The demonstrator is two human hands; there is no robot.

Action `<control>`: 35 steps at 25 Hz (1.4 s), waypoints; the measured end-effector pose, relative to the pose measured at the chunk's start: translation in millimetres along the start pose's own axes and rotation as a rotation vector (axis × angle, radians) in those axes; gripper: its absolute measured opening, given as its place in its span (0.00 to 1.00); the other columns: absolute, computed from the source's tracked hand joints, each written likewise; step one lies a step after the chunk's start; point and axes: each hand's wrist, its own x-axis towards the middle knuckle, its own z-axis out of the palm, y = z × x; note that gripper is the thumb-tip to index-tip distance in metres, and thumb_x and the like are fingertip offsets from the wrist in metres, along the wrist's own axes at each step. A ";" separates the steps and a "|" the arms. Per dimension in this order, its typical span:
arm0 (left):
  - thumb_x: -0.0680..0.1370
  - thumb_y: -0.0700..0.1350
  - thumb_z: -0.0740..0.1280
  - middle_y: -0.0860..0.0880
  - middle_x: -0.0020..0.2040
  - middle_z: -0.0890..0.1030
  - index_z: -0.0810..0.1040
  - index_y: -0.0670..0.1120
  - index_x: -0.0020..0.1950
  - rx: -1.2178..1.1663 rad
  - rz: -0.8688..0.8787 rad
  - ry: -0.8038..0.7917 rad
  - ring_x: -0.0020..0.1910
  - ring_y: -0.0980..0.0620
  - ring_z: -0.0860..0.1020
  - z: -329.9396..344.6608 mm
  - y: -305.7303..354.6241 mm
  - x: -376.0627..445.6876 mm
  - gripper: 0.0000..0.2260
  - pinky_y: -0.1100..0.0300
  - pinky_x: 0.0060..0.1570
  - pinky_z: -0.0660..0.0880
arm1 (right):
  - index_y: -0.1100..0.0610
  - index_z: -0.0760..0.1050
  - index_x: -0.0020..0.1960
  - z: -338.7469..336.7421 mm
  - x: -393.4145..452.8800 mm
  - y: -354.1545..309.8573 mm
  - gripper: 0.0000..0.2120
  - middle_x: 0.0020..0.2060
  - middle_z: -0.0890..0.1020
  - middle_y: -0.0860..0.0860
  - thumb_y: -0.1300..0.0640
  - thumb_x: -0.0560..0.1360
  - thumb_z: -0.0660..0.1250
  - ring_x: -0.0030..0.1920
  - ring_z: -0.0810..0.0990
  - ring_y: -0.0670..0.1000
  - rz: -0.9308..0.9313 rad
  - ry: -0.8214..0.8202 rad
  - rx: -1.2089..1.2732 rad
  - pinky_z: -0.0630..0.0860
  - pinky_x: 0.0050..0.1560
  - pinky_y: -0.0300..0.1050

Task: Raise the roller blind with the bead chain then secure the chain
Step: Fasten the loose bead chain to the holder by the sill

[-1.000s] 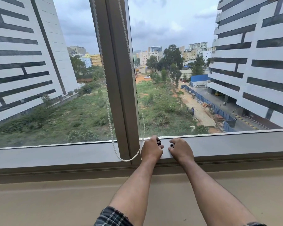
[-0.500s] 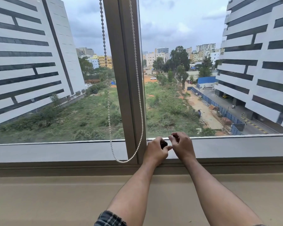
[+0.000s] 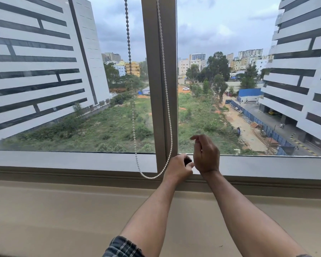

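A white bead chain (image 3: 167, 101) hangs in a loop along the window's middle post (image 3: 157, 75), its lowest bend at the bottom rail. The blind itself is out of view above. My left hand (image 3: 179, 167) is curled round a small dark object (image 3: 188, 161) on the bottom rail, just right of the post. My right hand (image 3: 205, 154) is raised beside it, fingers loosely bent, and I see nothing in it. Neither hand touches the chain loop.
The grey bottom window rail (image 3: 72, 160) runs the full width, with a beige sill ledge (image 3: 63, 210) below it. Glass panes stand left and right of the post, with buildings and a green lot outside.
My right hand has lifted off the rail and away from the dark object, rising beside the left hand. The view has shifted left, so the post and chain now appear further right.
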 end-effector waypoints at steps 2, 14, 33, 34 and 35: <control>0.72 0.45 0.70 0.55 0.31 0.78 0.77 0.50 0.39 0.021 0.020 -0.004 0.33 0.56 0.75 -8.6 -0.8 -11.4 0.03 0.68 0.33 0.68 | 0.60 0.80 0.51 -0.7 3.5 -20.7 0.12 0.40 0.83 0.54 0.63 0.80 0.57 0.38 0.81 0.57 -0.119 0.025 0.018 0.76 0.32 0.49; 0.58 0.50 0.74 0.55 0.35 0.82 0.81 0.44 0.42 -0.168 -0.114 -0.304 0.33 0.65 0.79 -61.2 -21.8 -66.0 0.16 0.72 0.36 0.75 | 0.61 0.83 0.55 11.0 -13.2 -108.8 0.16 0.36 0.78 0.51 0.48 0.80 0.70 0.37 0.77 0.51 -0.522 -0.269 0.176 0.70 0.35 0.41; 0.68 0.46 0.82 0.46 0.42 0.82 0.86 0.42 0.58 -0.843 -0.209 -0.190 0.39 0.46 0.83 -161.8 -56.8 -68.3 0.20 0.50 0.51 0.81 | 0.63 0.82 0.51 18.9 -27.9 -85.7 0.05 0.47 0.87 0.56 0.62 0.81 0.69 0.44 0.85 0.59 -0.086 -0.355 0.229 0.81 0.41 0.59; 0.67 0.44 0.82 0.46 0.41 0.82 0.86 0.42 0.56 -0.848 -0.200 -0.159 0.38 0.46 0.83 -162.2 -56.7 -66.8 0.19 0.50 0.50 0.82 | 0.63 0.82 0.51 19.9 -29.0 -85.2 0.05 0.47 0.87 0.56 0.61 0.81 0.69 0.44 0.85 0.60 -0.082 -0.373 0.218 0.81 0.41 0.60; 0.67 0.42 0.82 0.45 0.40 0.83 0.87 0.41 0.54 -0.850 -0.195 -0.125 0.38 0.46 0.83 -163.0 -55.3 -65.8 0.18 0.51 0.48 0.83 | 0.63 0.81 0.52 20.6 -30.7 -85.0 0.06 0.47 0.87 0.56 0.60 0.82 0.68 0.44 0.84 0.60 -0.066 -0.394 0.209 0.80 0.41 0.60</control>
